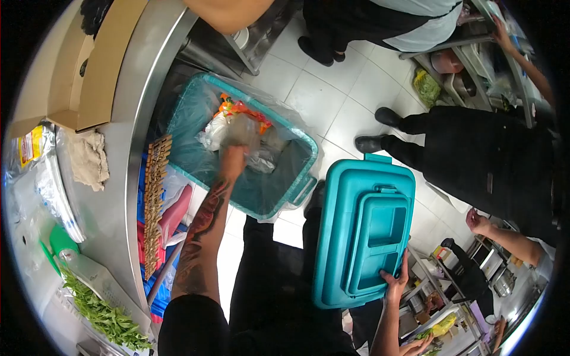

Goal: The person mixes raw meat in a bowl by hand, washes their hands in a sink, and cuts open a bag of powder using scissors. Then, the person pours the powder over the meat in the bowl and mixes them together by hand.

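Observation:
My left hand [236, 155] reaches down into a teal bin [304, 142] lined with a clear plastic bag. Its fingers look closed on a blurred translucent plastic piece [242, 132]; the exact kind is not clear. Around it in the bin lie an orange-red wrapper [234, 108] and crumpled whitish plastic [214, 133]. At the right, my right hand [396, 280] grips the lower edge of a teal lid [341, 237], thumb on its top face. The lid is off the bin, held tilted beside it, with a smaller flap in its middle.
On the left, a steel counter [122, 154] carries a cardboard box [98, 77], a beige cloth [88, 157] and green leaves [104, 308]. Beneath its edge stands a brown slatted item [155, 207]. Co-workers in black [487, 172] stand at the right and top, near shelves [463, 71].

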Demonstrator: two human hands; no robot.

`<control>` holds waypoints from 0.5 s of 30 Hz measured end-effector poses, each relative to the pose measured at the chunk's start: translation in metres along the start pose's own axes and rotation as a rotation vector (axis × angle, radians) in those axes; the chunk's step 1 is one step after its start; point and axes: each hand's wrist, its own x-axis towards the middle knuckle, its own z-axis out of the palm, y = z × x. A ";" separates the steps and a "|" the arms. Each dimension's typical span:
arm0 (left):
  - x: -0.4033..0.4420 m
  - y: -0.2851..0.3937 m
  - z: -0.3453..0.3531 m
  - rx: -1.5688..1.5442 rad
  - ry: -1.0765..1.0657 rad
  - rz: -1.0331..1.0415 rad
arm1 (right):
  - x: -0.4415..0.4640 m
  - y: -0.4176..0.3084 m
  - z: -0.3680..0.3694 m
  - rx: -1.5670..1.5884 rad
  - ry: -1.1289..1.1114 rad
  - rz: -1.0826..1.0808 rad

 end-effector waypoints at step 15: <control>0.087 -0.110 0.038 0.352 0.100 -0.652 | 0.016 -0.007 0.012 -0.067 -0.004 -0.020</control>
